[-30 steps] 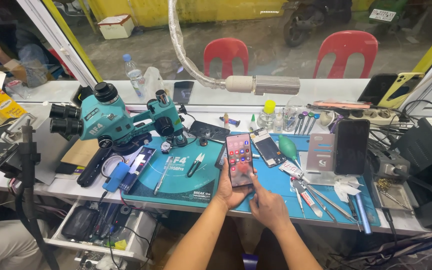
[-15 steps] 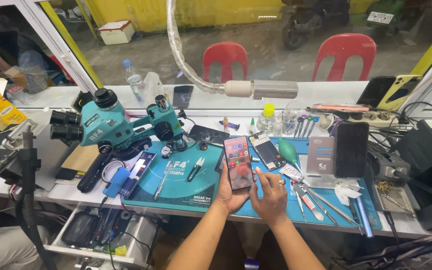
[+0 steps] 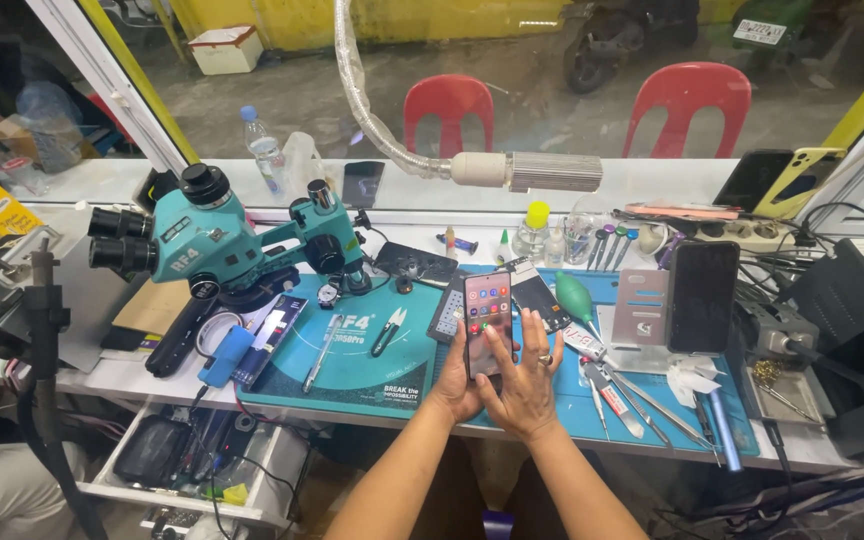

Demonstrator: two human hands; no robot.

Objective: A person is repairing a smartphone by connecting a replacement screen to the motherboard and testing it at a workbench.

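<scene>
Head view: left hand [image 3: 457, 385] grasps a lit smartphone [image 3: 488, 322] above the bench's [image 3: 132, 372] near edge. Right hand [image 3: 524, 385], grip released, fingers touching its screen. Teal microscope [image 3: 217, 240] at ten o'clock, tweezers [image 3: 632, 400] at three; bare mat [image 3: 352, 370] at nine.

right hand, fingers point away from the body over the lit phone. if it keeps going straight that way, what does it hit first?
Probably the dark phone lying on the blue mat just beyond the lit phone that the right hand touches. Depth is unclear; past it stand small bottles.
</scene>
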